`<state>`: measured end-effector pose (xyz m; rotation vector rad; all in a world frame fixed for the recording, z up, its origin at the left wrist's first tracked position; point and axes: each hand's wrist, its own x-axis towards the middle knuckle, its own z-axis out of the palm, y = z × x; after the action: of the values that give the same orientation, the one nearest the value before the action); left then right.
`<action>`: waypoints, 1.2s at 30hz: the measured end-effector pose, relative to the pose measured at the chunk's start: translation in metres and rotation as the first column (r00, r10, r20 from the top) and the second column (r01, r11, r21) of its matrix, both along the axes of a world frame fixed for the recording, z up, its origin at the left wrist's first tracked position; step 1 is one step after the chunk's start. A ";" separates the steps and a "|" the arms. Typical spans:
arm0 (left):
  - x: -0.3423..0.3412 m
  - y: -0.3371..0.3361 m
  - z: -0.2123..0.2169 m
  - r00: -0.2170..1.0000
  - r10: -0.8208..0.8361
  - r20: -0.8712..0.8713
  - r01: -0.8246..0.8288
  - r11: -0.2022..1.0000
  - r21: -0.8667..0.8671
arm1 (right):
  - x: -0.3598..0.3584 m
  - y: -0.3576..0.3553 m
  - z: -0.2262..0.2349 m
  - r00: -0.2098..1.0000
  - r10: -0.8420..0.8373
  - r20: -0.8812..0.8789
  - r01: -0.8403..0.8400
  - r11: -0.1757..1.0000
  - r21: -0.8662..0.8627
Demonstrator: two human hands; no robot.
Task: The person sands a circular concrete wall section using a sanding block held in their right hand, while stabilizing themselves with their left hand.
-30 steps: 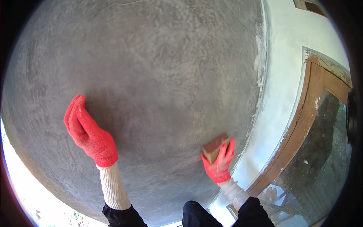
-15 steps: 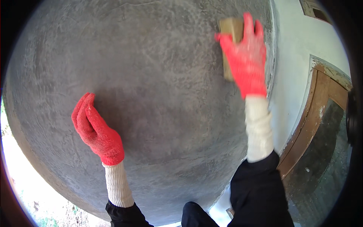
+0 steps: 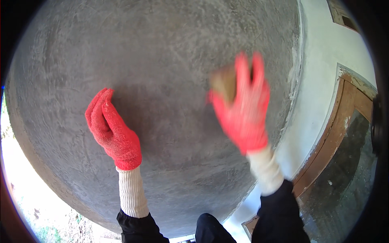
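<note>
Grey plastered wall (image 3: 162, 52) filled nearly everything, rough and mottled. Against it, the left hand (image 3: 113, 131) in a red glove lay flat, fingers straight and together, holding nothing. Right of that hand, the blurred right hand (image 3: 243, 109) gripped a brown block (image 3: 224, 83) against the wall.

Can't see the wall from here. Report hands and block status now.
Left hand flat on grey wall, holding nothing. Right hand grips brown block against wall, blurred. Nothing in the way.
</note>
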<state>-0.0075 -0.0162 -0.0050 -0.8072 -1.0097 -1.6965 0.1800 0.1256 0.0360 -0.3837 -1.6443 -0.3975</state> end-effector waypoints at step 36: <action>0.005 -0.038 0.028 0.952 -0.304 0.021 0.289 0.923 0.255 | -0.050 -0.057 -0.226 0.986 -0.113 0.124 0.119 0.992 -0.043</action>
<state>-0.0024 -0.0544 0.0231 -0.7743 -0.7174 -2.0713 0.1299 0.0682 -0.1900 -0.5035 -1.7586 -0.4750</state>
